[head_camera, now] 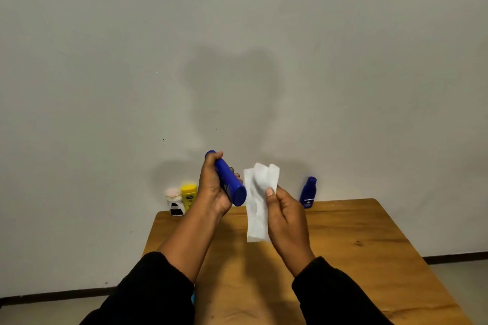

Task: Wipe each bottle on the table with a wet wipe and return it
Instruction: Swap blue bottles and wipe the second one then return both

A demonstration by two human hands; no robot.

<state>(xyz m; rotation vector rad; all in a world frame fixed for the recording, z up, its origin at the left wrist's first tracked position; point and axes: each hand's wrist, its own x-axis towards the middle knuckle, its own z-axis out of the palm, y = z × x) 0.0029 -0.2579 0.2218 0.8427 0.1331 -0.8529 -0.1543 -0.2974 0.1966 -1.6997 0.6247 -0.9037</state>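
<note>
One blue bottle [230,183]: tilted above table [348,235]; likely light, rigid, slick once wet.
Left hand [211,191]: wrapped round its body.
Right hand [286,210]: thumb pinches limp wet wipe [260,192], just beside.

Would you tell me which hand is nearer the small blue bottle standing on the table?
Right. The right hand, holding the wipe, is left of the small blue bottle; the left hand, gripping the larger blue bottle, is farther left.

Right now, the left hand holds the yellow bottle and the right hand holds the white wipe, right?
Not quite: in the head view the left hand grips a blue bottle; the yellow bottle stands on the table. The right hand does hold the white wipe.
</note>
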